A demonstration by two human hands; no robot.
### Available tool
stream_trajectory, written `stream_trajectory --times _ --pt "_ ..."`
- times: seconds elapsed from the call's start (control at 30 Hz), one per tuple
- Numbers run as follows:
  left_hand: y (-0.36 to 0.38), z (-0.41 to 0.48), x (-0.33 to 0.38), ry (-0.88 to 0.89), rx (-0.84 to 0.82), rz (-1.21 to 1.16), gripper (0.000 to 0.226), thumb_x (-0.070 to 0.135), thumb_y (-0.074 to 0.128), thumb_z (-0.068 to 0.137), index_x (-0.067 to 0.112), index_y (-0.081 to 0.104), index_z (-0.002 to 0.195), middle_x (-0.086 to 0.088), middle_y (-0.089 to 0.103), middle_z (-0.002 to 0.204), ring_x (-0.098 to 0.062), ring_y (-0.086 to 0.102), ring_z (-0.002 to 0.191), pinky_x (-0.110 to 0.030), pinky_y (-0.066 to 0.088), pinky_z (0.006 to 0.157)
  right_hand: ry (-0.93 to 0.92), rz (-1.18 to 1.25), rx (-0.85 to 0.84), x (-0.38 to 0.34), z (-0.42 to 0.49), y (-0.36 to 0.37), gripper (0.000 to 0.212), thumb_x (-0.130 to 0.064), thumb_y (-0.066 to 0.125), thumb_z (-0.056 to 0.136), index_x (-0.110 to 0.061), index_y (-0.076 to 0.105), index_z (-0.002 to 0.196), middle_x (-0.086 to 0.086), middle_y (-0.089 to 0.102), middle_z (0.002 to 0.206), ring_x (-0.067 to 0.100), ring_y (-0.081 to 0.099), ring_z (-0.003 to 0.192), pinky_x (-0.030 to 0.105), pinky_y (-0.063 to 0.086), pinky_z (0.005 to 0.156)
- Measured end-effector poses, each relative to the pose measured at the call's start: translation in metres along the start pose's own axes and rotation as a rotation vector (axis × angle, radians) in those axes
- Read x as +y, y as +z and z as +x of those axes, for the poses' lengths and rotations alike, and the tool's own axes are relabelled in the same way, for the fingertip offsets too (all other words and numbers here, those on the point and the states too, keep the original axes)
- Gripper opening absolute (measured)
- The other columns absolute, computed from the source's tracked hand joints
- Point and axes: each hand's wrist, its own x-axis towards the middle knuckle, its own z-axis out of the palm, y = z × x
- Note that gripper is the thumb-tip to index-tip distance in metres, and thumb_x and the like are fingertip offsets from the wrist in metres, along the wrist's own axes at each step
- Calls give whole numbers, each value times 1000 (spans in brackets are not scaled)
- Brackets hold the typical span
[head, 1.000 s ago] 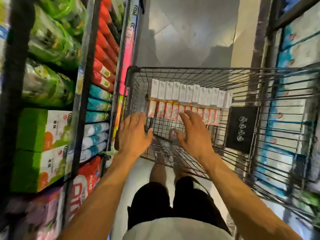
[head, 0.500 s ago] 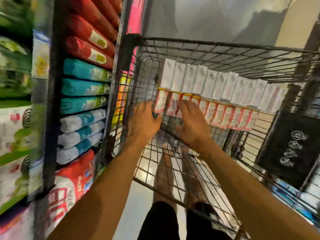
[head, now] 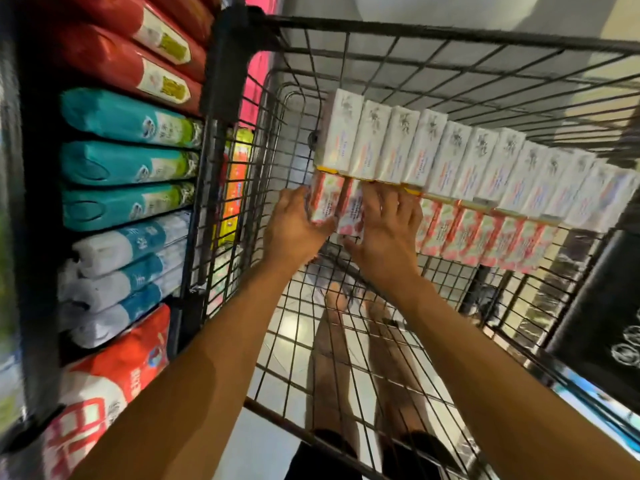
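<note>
Gripping the end pink pack, your left hand sits tight beside the cart wall; your right hand lies flat on the next pack, bare mesh below.

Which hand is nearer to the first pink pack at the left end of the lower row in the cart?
Left. The left hand grips that pink pack from its left side. The right hand rests on the neighbouring packs, just right of it.
</note>
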Motion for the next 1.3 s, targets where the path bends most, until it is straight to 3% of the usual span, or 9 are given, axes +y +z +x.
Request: stream_trajectory --times 0.43,0.6,0.73,0.83,0.97,1.03,1.1,1.2,1.3 --pt "-16 0 -4 -118 -129 -187 54 50 89 54 28 68 98 3 67 98 -19 67 95 -41 59 81 -28 69 -74 -12 -2 -11 90 -49 80 74 -15 46 150 8 49 144 34 33 140 54 24 120" --pt "-52 -41 6 -247 -153 -457 59 20 89 73 19 49 116 4 71 103 -10 70 91 -38 59 85 -49 479 -181 -32 -19 -62 92 -33 90 76 -12 38 148 7 39 141 24 42 130 45 50 101" --pt "-91 -88 27 -262 -201 -587 62 11 81 84 15 35 126 -3 66 112 -10 65 87 -16 52 62 -1 711 -218 -57 -43 -121 85 -23 91 78 -29 33 140 -3 40 130 12 50 119 32 51 99" --pt "-119 -127 42 -208 -201 -705 59 3 75 88 10 32 127 -7 64 112 -16 64 92 -18 55 67 72 836 -235 -74 -65 -158 97 -19 92 75 -30 31 150 0 40 142 17 49 133 46 49 109" --pt "-154 -180 55 -145 -209 -835 80 25 82 78 17 36 143 -6 66 126 -18 68 109 -38 61 87 112 1002 -222 -103 -97 -216 105 -17 87 63 -46 34 149 -6 39 151 21 42 143 53 41 117" --pt "-168 -204 60 -146 -178 -923 77 26 80 85 21 38 150 1 66 132 -7 69 108 -29 60 84 112 1040 -230 -118 -112 -244 106 -14 81 55 -52 37 144 -17 34 155 12 32 148 42 30 124" --pt "-183 -224 68 -183 -178 -1116 61 37 72 92 22 47 146 -1 63 140 -10 67 115 -28 57 81 126 1159 -267 -126 -125 -263 104 0 75 61 -51 41 145 -18 31 162 2 26 151 47 27 126" --pt "-209 -254 81 -132 -226 -1318 36 45 53 98 32 56 132 -5 62 141 -21 61 125 -38 55 86 138 1420 -377 -137 -144 -289 100 -5 83 66 -46 48 151 -15 40 158 21 36 150 49 44 115" --pt "-230 -283 89 -37 -198 -1447 49 38 54 87 25 57 134 2 72 123 -13 70 109 -34 56 84 129 1576 -455 -154 -159 -312 96 -19 93 67 -39 51 151 -1 37 165 36 54 130 46 48 102"
